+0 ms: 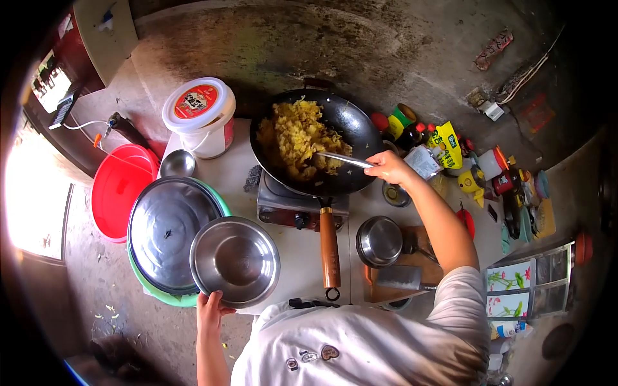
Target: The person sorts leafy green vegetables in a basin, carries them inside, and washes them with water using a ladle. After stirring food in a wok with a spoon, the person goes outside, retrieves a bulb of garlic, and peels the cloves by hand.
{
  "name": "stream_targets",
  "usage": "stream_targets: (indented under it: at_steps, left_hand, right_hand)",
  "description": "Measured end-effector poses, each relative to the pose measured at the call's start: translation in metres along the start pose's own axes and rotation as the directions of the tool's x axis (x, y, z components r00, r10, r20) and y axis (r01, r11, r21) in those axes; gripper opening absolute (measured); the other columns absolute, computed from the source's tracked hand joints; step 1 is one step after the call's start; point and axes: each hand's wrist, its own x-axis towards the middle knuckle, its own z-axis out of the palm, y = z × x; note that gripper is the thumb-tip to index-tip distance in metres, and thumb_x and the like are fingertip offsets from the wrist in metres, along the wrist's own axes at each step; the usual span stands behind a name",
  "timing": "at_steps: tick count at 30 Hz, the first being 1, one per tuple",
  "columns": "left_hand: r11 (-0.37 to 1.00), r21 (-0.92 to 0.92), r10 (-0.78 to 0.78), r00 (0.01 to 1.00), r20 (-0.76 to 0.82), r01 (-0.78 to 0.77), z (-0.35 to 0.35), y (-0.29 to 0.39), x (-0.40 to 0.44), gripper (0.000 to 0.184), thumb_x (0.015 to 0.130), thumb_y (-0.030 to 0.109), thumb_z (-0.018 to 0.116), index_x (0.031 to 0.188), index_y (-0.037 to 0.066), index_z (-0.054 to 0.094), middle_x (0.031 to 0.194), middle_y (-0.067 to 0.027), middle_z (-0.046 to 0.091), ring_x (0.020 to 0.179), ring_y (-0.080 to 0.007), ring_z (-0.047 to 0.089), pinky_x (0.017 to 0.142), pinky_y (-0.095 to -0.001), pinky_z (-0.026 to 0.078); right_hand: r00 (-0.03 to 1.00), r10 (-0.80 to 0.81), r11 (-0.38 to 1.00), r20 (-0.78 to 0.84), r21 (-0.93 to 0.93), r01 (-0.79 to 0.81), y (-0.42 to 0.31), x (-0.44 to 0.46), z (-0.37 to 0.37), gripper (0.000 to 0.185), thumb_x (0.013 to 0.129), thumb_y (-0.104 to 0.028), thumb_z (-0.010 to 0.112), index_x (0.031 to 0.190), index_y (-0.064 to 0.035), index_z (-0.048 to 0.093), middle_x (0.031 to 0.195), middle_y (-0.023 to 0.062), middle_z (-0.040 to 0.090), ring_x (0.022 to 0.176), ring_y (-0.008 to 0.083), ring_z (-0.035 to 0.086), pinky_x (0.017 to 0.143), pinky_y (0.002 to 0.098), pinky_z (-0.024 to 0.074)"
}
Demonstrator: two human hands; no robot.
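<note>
1. The right hand's [389,168] fingers were closed around a slim, silvery metal utensil [342,158], its far end sunk in chopped, yellow-brown food [299,132].
2. That food lay heaped toward the left of a wide, round black wok [360,132] with a brown wooden handle, set over a silver metal stove [271,206] on the pale table [299,257].
3. The left hand's [211,309] fingers gripped the near rim of a round, shiny steel bowl [235,260]. It overlapped a round grey metal lid [170,225]; whether they touched could not be told.
4. Cutting appeared done: the pieces were small, and a broad-bladed steel cleaver [398,277] lay idle. Cooking looked well advanced, though no flame was visible.
5. No food showed in the bowl, so emptying the wok seemed left undone.
</note>
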Motion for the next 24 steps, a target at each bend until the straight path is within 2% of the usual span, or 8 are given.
stream_targets:
  at_steps: [2,6,7,11,16,19,20,24]
  left_hand:
    - [1.0,0.013,-0.005,1.0,0.011,0.004,-0.002,0.001,0.0,0.019,0.078,0.01,0.047,0.094,0.0,0.044,0.071,-0.0102,0.058,0.049,-0.0176,0.057,0.042,-0.028,0.051]
    - [1.0,0.019,0.013,1.0,-0.022,-0.013,-0.006,0.0,-0.002,0.02,0.078,0.01,0.046,0.095,-0.001,0.045,0.072,-0.0107,0.059,0.049,-0.018,0.058,0.042,-0.0282,0.051]
    - [1.0,0.018,0.022,0.999,-0.045,-0.022,-0.006,-0.001,-0.004,0.02,0.078,0.009,0.046,0.095,-0.001,0.045,0.072,-0.0108,0.059,0.05,-0.018,0.058,0.042,-0.028,0.051]
    - [1.0,0.026,0.001,1.0,0.014,-0.001,-0.01,-0.004,-0.003,0.021,0.079,0.01,0.046,0.097,-0.001,0.042,0.074,-0.0109,0.058,0.056,-0.02,0.06,0.045,-0.0285,0.052]
    - [1.0,0.007,0.003,0.999,0.049,-0.004,-0.007,-0.002,-0.005,0.021,0.079,0.01,0.045,0.096,-0.002,0.044,0.073,-0.0114,0.059,0.051,-0.0181,0.059,0.042,-0.0272,0.052]
    - [1.0,0.008,0.015,0.999,0.048,-0.016,-0.008,-0.001,-0.005,0.021,0.078,0.009,0.045,0.096,-0.002,0.044,0.073,-0.0117,0.059,0.05,-0.0182,0.059,0.042,-0.0273,0.052]
    - [1.0,0.008,0.016,0.999,0.048,-0.017,-0.009,-0.002,-0.006,0.021,0.078,0.009,0.045,0.096,-0.002,0.044,0.073,-0.0117,0.059,0.05,-0.0182,0.059,0.042,-0.0273,0.052]
    - [1.0,0.014,0.021,0.999,0.024,-0.022,-0.017,-0.005,-0.007,0.021,0.078,0.009,0.045,0.096,-0.002,0.044,0.073,-0.0119,0.059,0.05,-0.0182,0.059,0.042,-0.0276,0.052]
  right_hand:
    - [0.938,-0.259,0.939,-0.232,-0.29,0.187,0.009,0.003,0.005,0.027,0.072,-0.019,0.063,0.092,-0.0012,0.06,0.067,0.0068,0.06,0.059,0.0136,0.054,0.056,0.027,0.0405]
    - [0.871,-0.278,0.828,-0.405,-0.56,0.003,-0.045,-0.052,0.0,0.029,0.072,-0.021,0.061,0.099,-0.0094,0.059,0.083,0.0112,0.062,0.077,0.0243,0.06,0.069,0.0314,0.0448]
    - [0.809,-0.444,0.718,-0.385,-0.693,0.063,-0.05,-0.063,-0.001,0.03,0.072,-0.019,0.06,0.101,-0.0105,0.057,0.086,0.0093,0.061,0.078,0.0279,0.059,0.067,0.0352,0.0457]
    - [0.729,-0.595,0.474,-0.338,-0.88,-0.021,-0.075,-0.091,0.008,0.03,0.072,-0.016,0.059,0.102,-0.0134,0.057,0.076,0.0082,0.062,0.065,0.0273,0.058,0.058,0.0382,0.0449]
    - [0.698,-0.633,0.375,-0.334,-0.921,-0.101,-0.091,-0.102,0.009,0.03,0.073,-0.015,0.058,0.102,-0.0136,0.055,0.067,0.0061,0.059,0.058,0.0255,0.057,0.05,0.0365,0.0439]
    - [0.72,-0.656,0.248,-0.227,-0.966,-0.078,-0.09,-0.101,0.019,0.026,0.074,-0.018,0.057,0.1,-0.0154,0.055,0.06,0.0051,0.056,0.054,0.0244,0.057,0.047,0.0354,0.0438]
    - [0.824,-0.544,0.181,-0.161,-0.981,-0.072,-0.093,-0.105,0.022,0.025,0.074,-0.019,0.056,0.099,-0.0155,0.055,0.06,0.0052,0.057,0.055,0.025,0.058,0.048,0.0366,0.0438]
    - [0.871,-0.491,0.185,0.003,-0.977,0.108,-0.106,-0.137,0.002,0.011,0.074,-0.014,0.052,0.084,-0.0116,0.057,0.06,0.0086,0.058,0.058,0.026,0.059,0.049,0.0388,0.043]
